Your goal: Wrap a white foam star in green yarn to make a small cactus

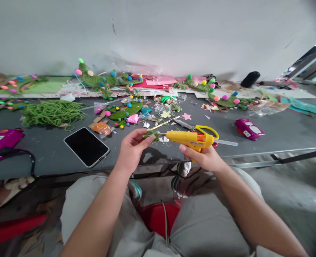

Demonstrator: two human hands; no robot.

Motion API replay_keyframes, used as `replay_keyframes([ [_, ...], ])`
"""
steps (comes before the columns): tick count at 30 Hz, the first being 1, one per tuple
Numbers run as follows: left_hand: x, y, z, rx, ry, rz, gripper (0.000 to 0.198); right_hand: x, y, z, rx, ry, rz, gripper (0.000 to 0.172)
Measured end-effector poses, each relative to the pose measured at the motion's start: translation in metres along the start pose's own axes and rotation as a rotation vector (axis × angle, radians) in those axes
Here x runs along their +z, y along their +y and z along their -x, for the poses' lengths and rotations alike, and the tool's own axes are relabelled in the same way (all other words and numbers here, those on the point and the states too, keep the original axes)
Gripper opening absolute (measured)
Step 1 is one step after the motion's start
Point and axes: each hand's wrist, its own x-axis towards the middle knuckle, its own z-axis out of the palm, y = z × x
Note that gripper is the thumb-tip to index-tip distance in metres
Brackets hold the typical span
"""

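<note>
Between the thumb and fingers of my left hand (133, 148) is a small green fuzzy piece (153, 135); its exact kind is unclear. My right hand (204, 157) grips a yellow hot glue gun (186, 136) by its handle. The gun points left, its nozzle at the green piece; whether they touch I cannot tell. A clear glue stick (226, 142) sticks out of its back end. Just behind the gun lie scissors (204, 128) with yellow handles, partly covered by it. A thin yellowish strip (164, 123) lies near my left hand.
A phone (87, 147) and green yarn (53, 113) lie to the left. Purple boxes stand at left (4, 144) and right (249, 129). Green shapes with colored pompoms (99, 79), paper scraps and plastic bags spread along the back. The table's front edge (278, 151) is close.
</note>
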Motion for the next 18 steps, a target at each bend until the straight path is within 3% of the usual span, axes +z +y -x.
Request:
replay_keyframes([
  [11, 0.0001, 0.0018, 0.0007, -0.030, -0.025, 0.051, 0.034, 0.0004, 0.0025, -0.0004, 0.054, 0.009, -0.059, 0.031],
  [18, -0.0009, -0.0007, 0.0002, -0.023, -0.030, 0.039, 0.032, 0.0013, 0.0050, 0.0004, 0.010, -0.009, -0.072, 0.030],
])
